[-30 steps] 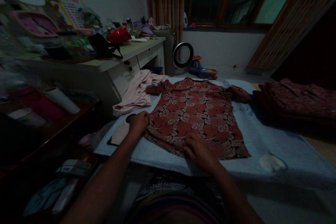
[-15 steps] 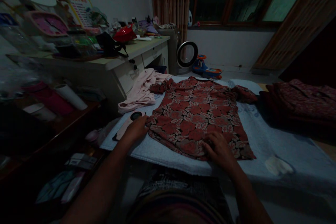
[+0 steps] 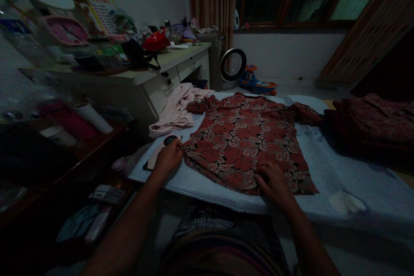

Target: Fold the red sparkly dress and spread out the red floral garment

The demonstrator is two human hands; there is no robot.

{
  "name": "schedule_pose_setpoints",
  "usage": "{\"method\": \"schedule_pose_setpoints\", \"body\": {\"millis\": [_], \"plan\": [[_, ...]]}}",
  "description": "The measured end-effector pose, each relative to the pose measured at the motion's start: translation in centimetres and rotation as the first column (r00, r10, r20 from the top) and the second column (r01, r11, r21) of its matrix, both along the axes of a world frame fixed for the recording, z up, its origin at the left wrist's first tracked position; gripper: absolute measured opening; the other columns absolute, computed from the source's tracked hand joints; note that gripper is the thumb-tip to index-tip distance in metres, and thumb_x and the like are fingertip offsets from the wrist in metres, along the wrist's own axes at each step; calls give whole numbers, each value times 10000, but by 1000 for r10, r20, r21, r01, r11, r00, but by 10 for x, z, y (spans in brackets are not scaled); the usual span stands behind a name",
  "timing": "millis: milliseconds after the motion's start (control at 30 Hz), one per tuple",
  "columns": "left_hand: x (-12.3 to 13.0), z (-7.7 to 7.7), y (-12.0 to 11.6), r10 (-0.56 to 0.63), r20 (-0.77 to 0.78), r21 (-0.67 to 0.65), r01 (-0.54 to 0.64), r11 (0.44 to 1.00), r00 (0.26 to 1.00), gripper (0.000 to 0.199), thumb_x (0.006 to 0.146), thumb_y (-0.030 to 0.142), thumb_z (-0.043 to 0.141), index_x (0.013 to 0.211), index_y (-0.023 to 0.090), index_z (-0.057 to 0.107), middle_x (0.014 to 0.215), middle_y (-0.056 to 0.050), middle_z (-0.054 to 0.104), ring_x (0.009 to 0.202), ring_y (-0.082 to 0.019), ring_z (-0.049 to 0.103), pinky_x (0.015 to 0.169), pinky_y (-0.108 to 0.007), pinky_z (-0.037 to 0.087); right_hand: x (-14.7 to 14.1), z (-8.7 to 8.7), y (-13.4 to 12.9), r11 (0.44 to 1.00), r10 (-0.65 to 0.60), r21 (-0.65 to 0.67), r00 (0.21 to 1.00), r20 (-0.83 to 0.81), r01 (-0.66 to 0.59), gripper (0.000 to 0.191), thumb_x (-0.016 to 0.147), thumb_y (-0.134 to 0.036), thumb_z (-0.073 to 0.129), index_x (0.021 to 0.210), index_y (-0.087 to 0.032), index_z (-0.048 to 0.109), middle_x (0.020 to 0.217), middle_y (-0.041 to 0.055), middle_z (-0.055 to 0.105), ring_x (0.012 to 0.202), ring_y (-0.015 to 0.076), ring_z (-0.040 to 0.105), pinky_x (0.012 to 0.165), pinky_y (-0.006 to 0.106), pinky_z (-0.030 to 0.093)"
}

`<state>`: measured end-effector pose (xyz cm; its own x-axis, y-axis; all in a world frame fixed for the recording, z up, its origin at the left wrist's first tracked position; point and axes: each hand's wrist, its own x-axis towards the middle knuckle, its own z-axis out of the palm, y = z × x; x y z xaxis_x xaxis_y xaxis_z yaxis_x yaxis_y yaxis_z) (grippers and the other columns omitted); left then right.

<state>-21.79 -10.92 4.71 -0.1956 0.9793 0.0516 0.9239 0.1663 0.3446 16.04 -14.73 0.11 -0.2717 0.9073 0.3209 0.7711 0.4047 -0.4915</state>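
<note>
A red floral garment (image 3: 242, 138) lies spread on a light blue cloth (image 3: 343, 159), its neckline at the far side. My left hand (image 3: 170, 155) pinches the garment's near left corner, beside a phone-like object (image 3: 155, 155) with a dark round part. My right hand (image 3: 273, 179) rests on the lower hem right of its middle, fingers slightly bent and apart, holding nothing. Pale pink clothing (image 3: 174, 112) lies crumpled past the garment's left side.
Folded dark red clothes (image 3: 371, 125) are stacked at the right. A cluttered desk (image 3: 142, 76) stands at the left, with a lower shelf (image 3: 74, 159) of bottles nearer. A white patch (image 3: 347, 202) lies near the cloth's front edge. Beyond is a ride-on toy (image 3: 257, 84).
The whole view has shifted slightly, so things appear a little further right. Both hands keep their places on the garment.
</note>
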Motion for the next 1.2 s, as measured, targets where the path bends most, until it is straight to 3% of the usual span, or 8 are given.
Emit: {"method": "schedule_pose_setpoints", "body": {"millis": [133, 300, 467, 667, 800, 933, 1100, 1200], "plan": [[-3, -3, 0, -11, -39, 1, 11, 1000, 999, 250, 854, 165, 475, 1059, 201, 615, 944, -63, 716, 906, -234, 672, 757, -293, 445, -1, 0, 0, 1000, -5, -2, 1000, -3, 5, 126, 897, -264, 535, 909, -201, 644, 1068, 99, 629, 1033, 264, 552, 910, 428, 439], [0, -10, 3, -220, 2, 31, 220, 975, 976, 320, 832, 130, 510, 1118, 188, 643, 1219, -106, 661, 1174, -244, 584, 999, -333, 421, -1, -2, 0, 1000, -7, -3, 1000, 2, 7, 133, 909, -274, 527, 920, -203, 640, 1072, 96, 631, 1025, 259, 549, 917, 433, 435], [12, -13, 3, -176, -64, -27, 175, 984, 982, 348, 867, 221, 514, 1205, 161, 574, 1146, -145, 665, 1078, -280, 627, 880, -342, 465, -1, -3, 0, 1000, -17, 18, 1000, 5, 17, 129, 899, -270, 533, 924, -209, 643, 1088, 95, 637, 1034, 263, 554, 900, 427, 440], [10, -10, -2, -126, -50, -80, 122, 989, 991, 353, 881, 201, 484, 1228, 216, 542, 1103, -103, 711, 1028, -262, 667, 822, -316, 460, -1, -2, 0, 1000, -23, 19, 1000, 2, 23, 125, 893, -265, 533, 909, -216, 647, 1075, 93, 643, 1014, 260, 566, 881, 418, 448], [0, -3, -16, -27, -221, -108, 3, 994, 975, 365, 917, 234, 451, 1275, 199, 515, 1116, -137, 701, 1027, -286, 668, 778, -334, 467, -1, -2, 0, 1000, -29, 11, 1000, -4, 29, 129, 897, -267, 533, 925, -217, 648, 1088, 92, 640, 1028, 261, 563, 888, 418, 445], [0, 4, -30, -50, -387, -184, -23, 983, 921, 286, 923, 201, 402, 1137, 179, 590, 1048, -156, 679, 972, -320, 649, 727, -363, 467, -1, -2, 0, 1000, -22, 4, 1000, -4, 22, 124, 897, -264, 536, 923, -211, 645, 1086, 95, 637, 1025, 262, 557, 896, 426, 443], [20, 16, -32, 11, -483, 48, 14, 999, 875, 349, 891, 163, 427, 1188, 161, 610, 1130, -185, 596, 1042, -346, 560, 797, -415, 463, -3, 2, -2, 1000, -13, -17, 998, -57, 12, 111, 889, -251, 541, 924, -212, 639, 1060, 93, 646, 1018, 256, 567, 900, 426, 456], [44, 19, -25, -170, -315, 112, 214, 970, 934, 355, 857, 148, 480, 1182, 184, 619, 1143, -150, 590, 1069, -319, 541, 901, -428, 452, 0, 10, -7, 1000, -1, -18, 982, -189, -3, 133, 897, -240, 516, 970, -216, 624, 1058, 90, 648, 1024, 245, 583, 904, 411, 471]]}}
